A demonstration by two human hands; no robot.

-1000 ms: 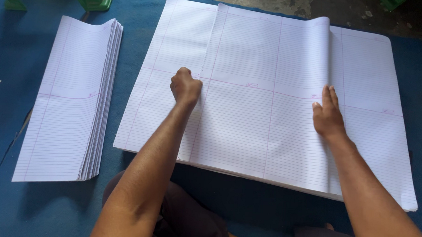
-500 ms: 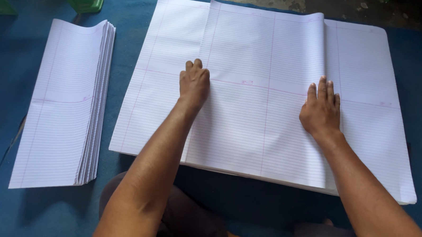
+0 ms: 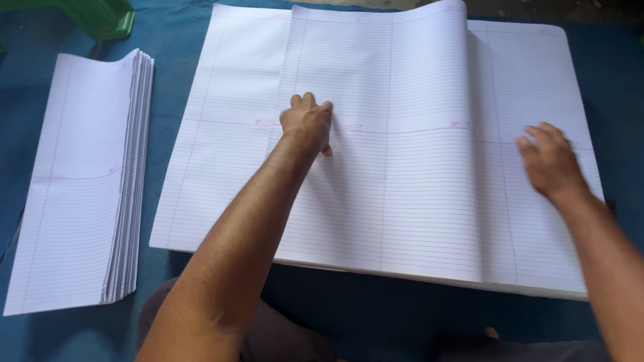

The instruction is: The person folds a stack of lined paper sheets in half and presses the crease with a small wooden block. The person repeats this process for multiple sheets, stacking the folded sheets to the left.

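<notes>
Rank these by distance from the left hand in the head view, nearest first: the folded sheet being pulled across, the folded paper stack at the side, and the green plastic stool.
1. Folded sheet: directly under the left hand, touching it.
2. Folded paper stack: off to the left on the blue mat.
3. Green plastic stool: far top-left corner, beyond the stack.

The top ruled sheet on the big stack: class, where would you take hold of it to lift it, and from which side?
Probably at the raised fold of the top sheet, from the right. That edge curls up off the stack, leaving room for fingers under it, while the rest lies flat. The left hand presses the sheet; the right hand is nearest.
</notes>
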